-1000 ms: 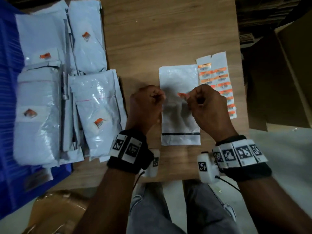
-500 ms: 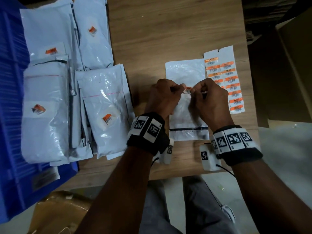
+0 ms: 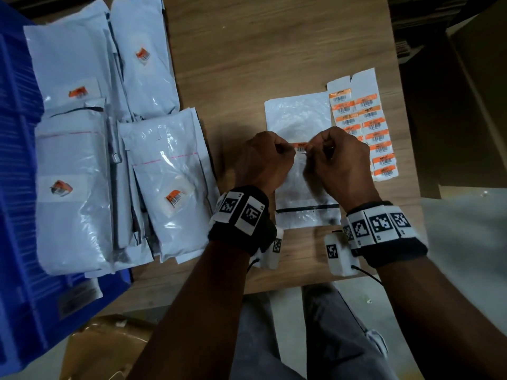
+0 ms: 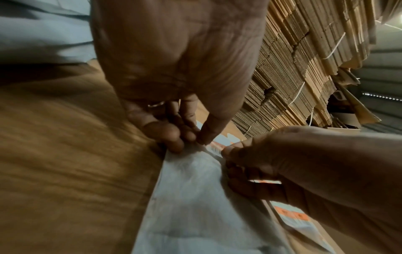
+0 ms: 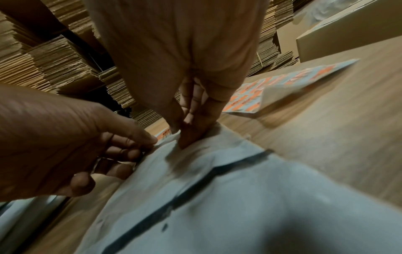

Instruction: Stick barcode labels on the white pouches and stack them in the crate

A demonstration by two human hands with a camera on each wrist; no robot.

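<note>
Orange and white, one barcode label (image 3: 300,147) sits stretched between the two hands at the centre of the head view, the left hand (image 3: 263,160) pinching its left end and the right hand (image 3: 340,163) pinching its right end, both with the other fingers curled in. The hands hover low over a flat white pouch (image 3: 297,116) lying on the wooden table (image 3: 260,50); in the wrist views the fingertips (image 4: 174,137) look to be touching or almost touching the pouch surface, but whether the label is stuck down yet cannot be told. This pouch shows no label on its bare upper part, so I judge it to be the one in hand, with pressing down and stacking still to come.

Just right of the pouch, touching its edge, lies the label sheet (image 3: 365,127), with two columns of orange barcodes still on it and blank backing along its top, so many labels remain to be used.

At the left of the frame a heap of labelled pouches (image 3: 74,174) lies over the blue crate (image 3: 16,187), spilling onto the table; four visible ones carry an orange sticker. That part looks done, though the pile is loose rather than neatly stacked. No other unlabelled pouches are visible, so how many are left cannot be told
</note>
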